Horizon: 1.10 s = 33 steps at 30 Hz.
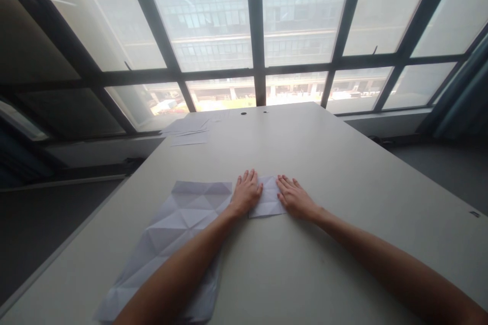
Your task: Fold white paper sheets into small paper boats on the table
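Beyond the far edge of the worktop stands a tall wall of windows with dark metal frames [254, 30], the largest thing in view, with pale buildings behind the glass. Below it stretches the long, light grey rectangular worktop [343, 172], running from the near edge up to the windows.

Near the worktop's near left corner lies a large white sheet of paper creased all over into triangles [179, 228], spread flat; the left forearm passes over its right part. At the far left corner rests a loose pile of flat white paper sheets [188, 132], well apart from the hands. Two small dark round holes [243, 112] sit close to the far edge, near its middle.

Around the middle of the worktop, just beside the right edge of the large creased sheet, lies a small folded white paper [269, 197]. The left hand [247, 194] lies flat and unclenched, fingers stretched forward, pressing on the small paper's left side. The right hand [295, 198] is likewise flat and spread, palm down on its right side. Neither hand grasps anything; both only press down.
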Tool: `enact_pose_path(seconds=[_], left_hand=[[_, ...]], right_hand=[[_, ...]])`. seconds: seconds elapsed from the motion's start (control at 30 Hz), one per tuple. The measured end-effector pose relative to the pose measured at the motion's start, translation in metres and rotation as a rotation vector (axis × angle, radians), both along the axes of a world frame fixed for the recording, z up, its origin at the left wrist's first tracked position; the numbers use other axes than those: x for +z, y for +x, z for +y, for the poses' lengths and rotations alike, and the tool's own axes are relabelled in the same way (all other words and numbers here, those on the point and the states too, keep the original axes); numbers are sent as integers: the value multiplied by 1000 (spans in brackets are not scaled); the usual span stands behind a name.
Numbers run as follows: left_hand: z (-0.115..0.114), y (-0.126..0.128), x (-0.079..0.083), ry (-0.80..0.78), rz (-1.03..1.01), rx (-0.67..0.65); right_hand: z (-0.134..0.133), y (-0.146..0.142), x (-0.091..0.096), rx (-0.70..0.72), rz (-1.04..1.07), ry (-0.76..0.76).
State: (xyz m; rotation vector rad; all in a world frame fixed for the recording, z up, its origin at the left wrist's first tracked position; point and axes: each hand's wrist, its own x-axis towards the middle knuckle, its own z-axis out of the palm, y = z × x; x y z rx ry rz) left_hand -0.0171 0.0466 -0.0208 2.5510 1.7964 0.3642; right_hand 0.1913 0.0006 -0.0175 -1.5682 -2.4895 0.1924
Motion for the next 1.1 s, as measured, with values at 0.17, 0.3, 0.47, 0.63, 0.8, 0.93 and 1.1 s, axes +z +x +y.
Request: enact_pose_path(seconds=[0.17,0.3,0.47,0.63,0.8,0.93,1.1], left_hand=[[-4,-1,5,129,-114,45],[-8,-1,10,137,-151,96],[-5,-1,13,140,-200,145],[-12,4,23,130,-400,-39],[-26,12,34,115,-447,-256],[-32,13,36,6,-382,-417],[-27,9,31,-42,-309,-420]], right_hand=[[-1,1,-1,-11,25,14],[-1,0,0,-21,30,9],[-1,0,1,-22,40,2],[-1,-1,1,-21,51,7],[-2,-2,4,-26,60,15],[-1,-1,3,-22,56,17],[0,0,2,-3,38,12]])
